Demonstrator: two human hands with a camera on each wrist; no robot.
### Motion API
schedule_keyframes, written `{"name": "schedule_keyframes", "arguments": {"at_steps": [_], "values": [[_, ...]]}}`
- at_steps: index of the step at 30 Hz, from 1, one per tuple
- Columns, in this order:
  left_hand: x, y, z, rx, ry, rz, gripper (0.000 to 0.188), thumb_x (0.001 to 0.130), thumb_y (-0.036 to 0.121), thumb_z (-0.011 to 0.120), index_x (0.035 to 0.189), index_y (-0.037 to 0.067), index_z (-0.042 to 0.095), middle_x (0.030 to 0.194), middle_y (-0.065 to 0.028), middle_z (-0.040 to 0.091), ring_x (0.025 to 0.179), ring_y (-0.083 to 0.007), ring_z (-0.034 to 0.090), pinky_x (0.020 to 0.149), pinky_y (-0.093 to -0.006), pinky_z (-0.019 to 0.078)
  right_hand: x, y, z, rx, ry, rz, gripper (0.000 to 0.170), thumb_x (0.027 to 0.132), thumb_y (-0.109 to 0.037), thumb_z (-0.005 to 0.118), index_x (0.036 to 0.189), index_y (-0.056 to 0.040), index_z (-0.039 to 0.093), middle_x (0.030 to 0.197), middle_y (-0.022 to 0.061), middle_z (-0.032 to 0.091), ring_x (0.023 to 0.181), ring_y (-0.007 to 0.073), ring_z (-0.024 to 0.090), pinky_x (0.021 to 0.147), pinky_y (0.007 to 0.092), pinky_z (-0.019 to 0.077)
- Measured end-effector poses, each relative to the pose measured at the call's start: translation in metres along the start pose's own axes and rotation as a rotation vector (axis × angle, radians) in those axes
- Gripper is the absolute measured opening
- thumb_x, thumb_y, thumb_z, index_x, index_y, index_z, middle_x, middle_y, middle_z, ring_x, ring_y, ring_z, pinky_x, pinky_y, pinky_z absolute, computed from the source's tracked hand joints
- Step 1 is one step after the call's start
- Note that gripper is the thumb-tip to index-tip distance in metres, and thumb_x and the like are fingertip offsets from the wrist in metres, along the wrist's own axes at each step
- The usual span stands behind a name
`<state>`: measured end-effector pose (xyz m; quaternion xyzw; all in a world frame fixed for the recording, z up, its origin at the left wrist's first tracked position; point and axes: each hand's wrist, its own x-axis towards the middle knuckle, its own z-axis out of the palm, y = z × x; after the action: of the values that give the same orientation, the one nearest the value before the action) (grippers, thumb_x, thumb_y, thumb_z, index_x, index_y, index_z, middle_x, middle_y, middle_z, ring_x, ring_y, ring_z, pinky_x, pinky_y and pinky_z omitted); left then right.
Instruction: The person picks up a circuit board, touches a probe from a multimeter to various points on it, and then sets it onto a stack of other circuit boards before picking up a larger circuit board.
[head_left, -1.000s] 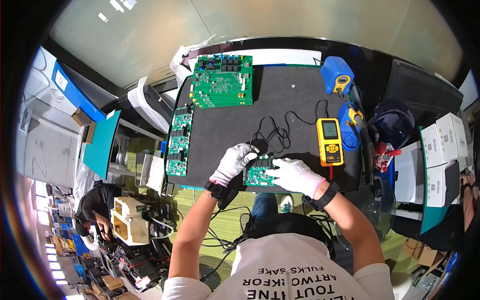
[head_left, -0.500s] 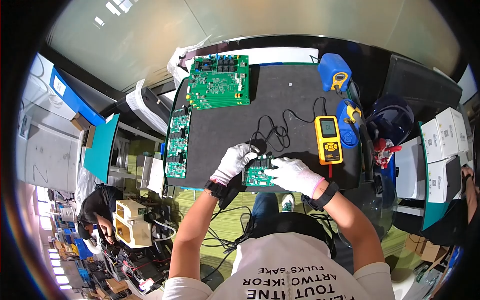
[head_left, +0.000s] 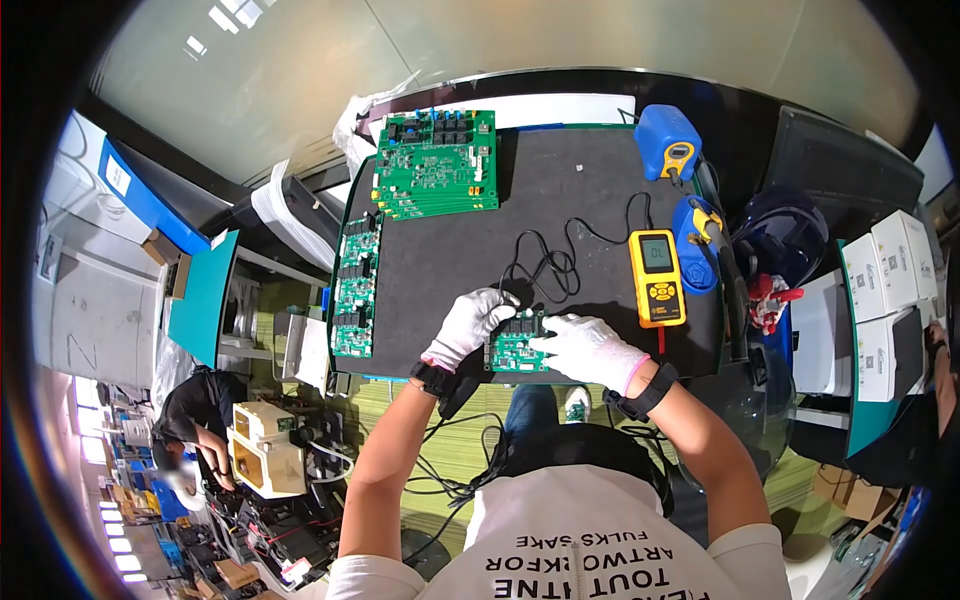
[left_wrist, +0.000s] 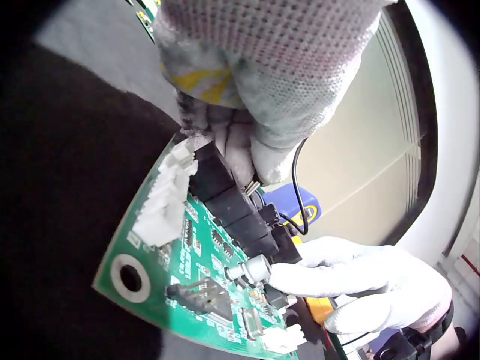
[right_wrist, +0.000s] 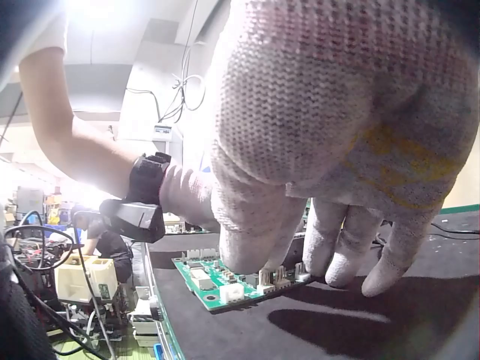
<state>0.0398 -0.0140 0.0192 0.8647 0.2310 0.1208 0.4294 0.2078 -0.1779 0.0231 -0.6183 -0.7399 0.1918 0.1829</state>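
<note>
A small green circuit board (head_left: pixel 517 352) lies at the mat's near edge, with black block components (left_wrist: pixel 232 206) along one side and white connectors (left_wrist: pixel 161 206). My gloved left hand (head_left: pixel 470 325) grips the board's far left corner, fingers curled behind the black blocks. Thin metal pins (left_wrist: pixel 253 187) show close to its fingertips; I cannot tell whether it pinches them. From the right, my gloved right hand (head_left: pixel 592 350) rests on the board with fairly straight fingers. One fingertip is at a silver cylindrical component (left_wrist: pixel 259 268); other fingers (right_wrist: pixel 345 259) reach down past the board's edge.
A yellow meter (head_left: pixel 657 280) with a black cable (head_left: pixel 545 265) lies right of the hands. Beyond it stand a blue soldering station (head_left: pixel 669 145) and iron holder (head_left: pixel 697 250). Stacked large green boards (head_left: pixel 440 165) and a column of smaller boards (head_left: pixel 356 285) occupy the left.
Both hands keep their places on the circuit board. The head view has shifted slightly, and the person in the background at left has moved a little.
</note>
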Motion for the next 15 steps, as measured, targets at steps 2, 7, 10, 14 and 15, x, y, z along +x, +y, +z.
{"name": "schedule_keyframes", "arguments": {"at_steps": [2, 7, 10, 14, 15], "values": [[-0.0007, 0.0012, 0.0001, -0.008, 0.006, -0.035, 0.026, 0.088, 0.028, 0.061, 0.096, 0.004, 0.066, 0.087, -0.0125, 0.066, 0.083, -0.0247, 0.064, 0.075, -0.0316, 0.0492, 0.0001, -0.0004, -0.0001, 0.002, 0.012, 0.0, 0.027, 0.08, -0.024, 0.059, 0.106, -0.0177, 0.066, 0.093, 0.01, 0.055, 0.087, 0.0261, 0.06, 0.071, 0.04, 0.0517], [-0.001, -0.0021, 0.0006, -0.014, 0.019, 0.017, 0.027, 0.088, 0.029, 0.062, 0.096, 0.004, 0.066, 0.087, -0.0125, 0.066, 0.083, -0.0247, 0.065, 0.075, -0.0316, 0.0493, 0.001, -0.0036, -0.0054, -0.018, -0.019, 0.01, 0.028, 0.08, -0.024, 0.059, 0.106, -0.0177, 0.066, 0.093, 0.0104, 0.055, 0.088, 0.0266, 0.059, 0.072, 0.0401, 0.0514], [-0.0019, 0.0014, 0.0008, -0.017, 0.024, -0.002, 0.027, 0.088, 0.03, 0.062, 0.095, 0.004, 0.067, 0.087, -0.0126, 0.066, 0.083, -0.025, 0.065, 0.075, -0.0317, 0.0494, 0.0007, -0.0017, -0.0022, -0.017, -0.002, 0.004, 0.028, 0.08, -0.024, 0.058, 0.106, -0.0177, 0.066, 0.092, 0.0106, 0.055, 0.088, 0.0267, 0.059, 0.072, 0.04, 0.0513], [-0.0011, 0.0016, 0.0023, 0.008, 0.037, -0.001, 0.029, 0.087, 0.032, 0.062, 0.095, 0.005, 0.067, 0.085, -0.0128, 0.066, 0.082, -0.026, 0.065, 0.074, -0.0325, 0.0496, 0.0002, -0.0014, -0.0005, -0.003, 0.006, 0.004, 0.028, 0.08, -0.024, 0.058, 0.105, -0.0177, 0.066, 0.092, 0.0104, 0.055, 0.088, 0.0268, 0.059, 0.072, 0.0401, 0.0513], [-0.0014, 0.002, 0.0024, 0.008, 0.038, -0.001, 0.029, 0.087, 0.032, 0.062, 0.095, 0.005, 0.067, 0.085, -0.0128, 0.066, 0.082, -0.026, 0.065, 0.074, -0.0325, 0.0496, 0.0005, -0.0008, 0.0012, -0.006, 0.004, 0.005, 0.027, 0.08, -0.024, 0.058, 0.105, -0.0177, 0.066, 0.092, 0.0103, 0.055, 0.088, 0.0267, 0.059, 0.072, 0.0402, 0.0513]]}}
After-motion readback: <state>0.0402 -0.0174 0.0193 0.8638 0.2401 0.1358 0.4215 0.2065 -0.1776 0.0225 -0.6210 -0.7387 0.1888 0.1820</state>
